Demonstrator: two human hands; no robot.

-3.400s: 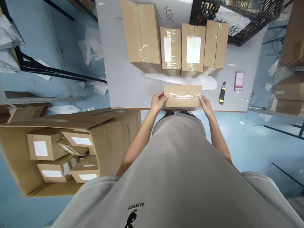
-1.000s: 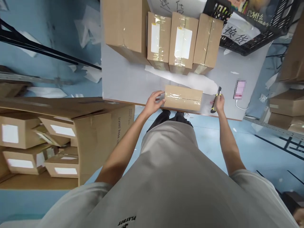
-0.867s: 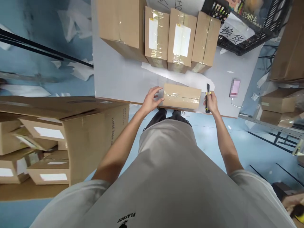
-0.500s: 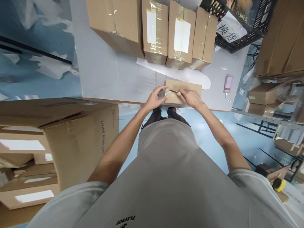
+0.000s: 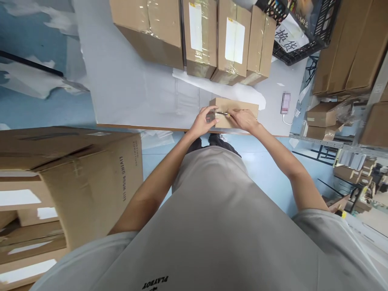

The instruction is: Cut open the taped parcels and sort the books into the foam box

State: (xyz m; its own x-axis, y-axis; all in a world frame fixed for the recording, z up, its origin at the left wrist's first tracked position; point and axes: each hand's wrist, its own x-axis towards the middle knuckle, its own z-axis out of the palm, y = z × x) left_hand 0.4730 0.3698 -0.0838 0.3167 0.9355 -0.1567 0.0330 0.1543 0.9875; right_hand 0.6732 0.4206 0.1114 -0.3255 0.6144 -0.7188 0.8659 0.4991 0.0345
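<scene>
A small brown cardboard box [image 5: 237, 104] lies at the table's front edge, between my two hands. My left hand [image 5: 203, 122] curves around its left end, thumb and forefinger resting on the box with a gap between them. Over the box's top, my right hand [image 5: 243, 119] is closed on a slim cutter knife [image 5: 223, 114] with a dark blade part and a bit of yellow. The knife points left toward the gap between my left thumb and forefinger. Where exactly its tip meets the box is too small to tell.
Several taped cartons [image 5: 230, 40] stand along the table's back, with white wrapping sheet [image 5: 248, 93] before them. A black crate [image 5: 292, 56] with a paper sign stands at back right, a phone [image 5: 285, 103] with a cable below it. A large carton [image 5: 100, 178] stands at my left.
The knife tip has shifted slightly left over the box, nearer its left end. My left fingers reach a little further onto the box. The whole view has shifted a little.
</scene>
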